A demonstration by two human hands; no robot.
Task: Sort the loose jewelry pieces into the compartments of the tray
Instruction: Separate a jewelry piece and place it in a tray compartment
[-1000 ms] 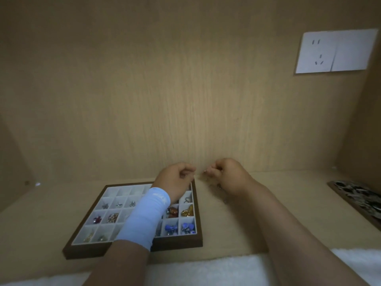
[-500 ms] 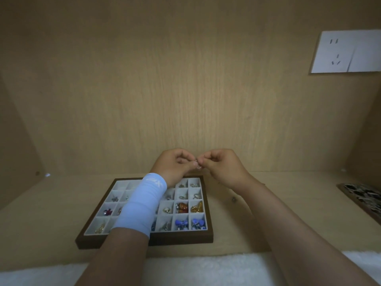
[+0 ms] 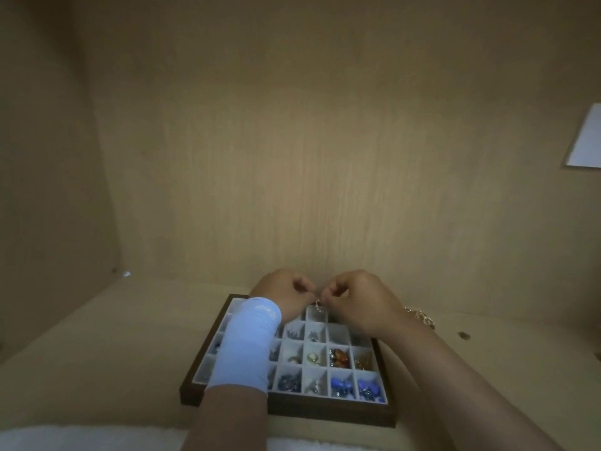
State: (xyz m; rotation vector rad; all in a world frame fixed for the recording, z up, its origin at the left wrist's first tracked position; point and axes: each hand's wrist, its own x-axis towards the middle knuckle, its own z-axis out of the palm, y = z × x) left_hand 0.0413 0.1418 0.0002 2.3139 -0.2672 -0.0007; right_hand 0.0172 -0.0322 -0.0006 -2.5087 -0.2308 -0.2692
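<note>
A dark wooden tray (image 3: pixel 325 411) with white compartments lies on the shelf, holding blue, amber, gold and silver pieces. My left hand (image 3: pixel 283 296), with a light blue wrist sleeve, and my right hand (image 3: pixel 357 299) meet over the tray's far row. Their fingertips pinch one small silver jewelry piece (image 3: pixel 317 303) between them, which dangles above a far compartment. My left forearm hides the tray's left-middle cells.
A gold chain (image 3: pixel 421 317) lies on the shelf just right of my right wrist, with a small round piece (image 3: pixel 464 335) further right. Wooden walls close in at the back and left. A white socket plate (image 3: pixel 585 138) sits on the right wall. White fabric (image 3: pixel 81 439) lies along the front edge.
Both hands have dropped lower together and now hang over the tray's far row with the small piece. The view has shifted left, so the tray sits more central.
</note>
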